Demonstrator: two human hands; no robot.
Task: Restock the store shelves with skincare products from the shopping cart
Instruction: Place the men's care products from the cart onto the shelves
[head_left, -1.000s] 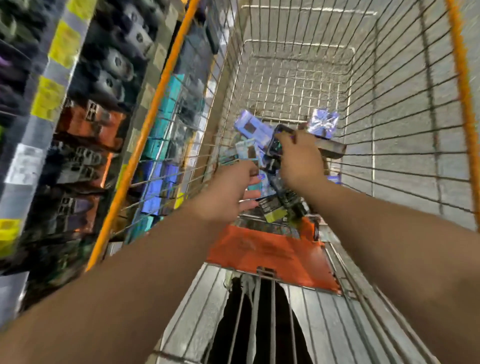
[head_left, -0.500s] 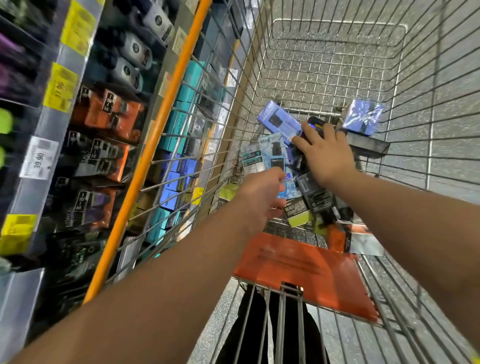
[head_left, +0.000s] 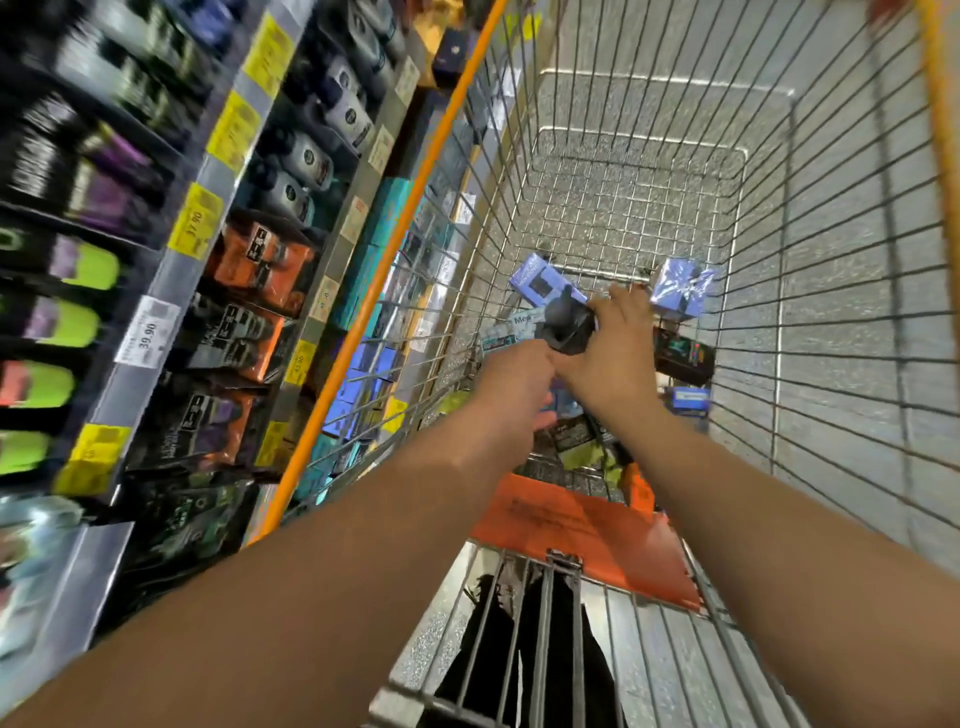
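1. Wire cart (head_left: 831, 260), orange rim on both sides, grey speckled floor visible through the mesh. An orange flap (head_left: 587, 525) lies at the near end.
2. Both bare arms reach down into the cart from the near edge.
3. Right hand (head_left: 605, 353): fingers curled round a dark box (head_left: 566, 327), gripping it above the pile of goods; the box tilts, one corner pointing away from the camera.
4. Left hand (head_left: 511, 384): close against the right hand, just below the dark box. Fingers look loosely bent; cannot tell whether they touch or hold anything.
5. Remaining stock sits on the cart bottom: a blue box (head_left: 543, 278) just behind the dark one, a shiny blue box (head_left: 680, 286) to the right, another dark box (head_left: 683, 356) below it, pale packets partly hidden under the hands.
6. Shelves (head_left: 171, 270) stand along the left of the cart, with yellow and white price tags on the edges and orange, black and green packs in rows; much of this is blurred.
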